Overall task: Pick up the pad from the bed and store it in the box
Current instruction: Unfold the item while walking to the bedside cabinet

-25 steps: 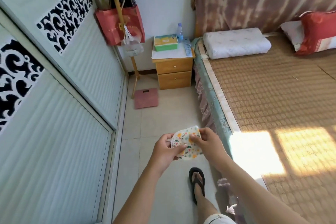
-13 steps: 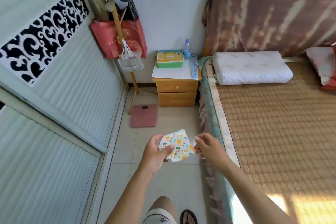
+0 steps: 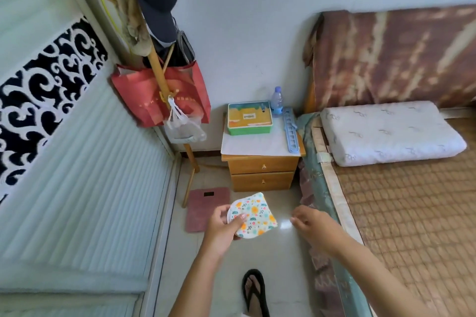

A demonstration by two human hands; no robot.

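On the right, bed (image 3: 412,213) with woven mat, white pillow (image 3: 389,131) at its head. Beside the bed, wooden nightstand (image 3: 262,172); on top, closed green box (image 3: 249,117). Lower, above the tiled floor, floral pad (image 3: 253,215), pinched at its left edge by left hand (image 3: 221,229), thumb on top. Just beside, right of the pad and apart from it, right hand (image 3: 313,226), empty, fingers loosely curled.

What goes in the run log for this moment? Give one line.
left hand: holds floral fabric pad | right hand: empty, apart | green lidded box: closed, on wooden nightstand | pad unstored
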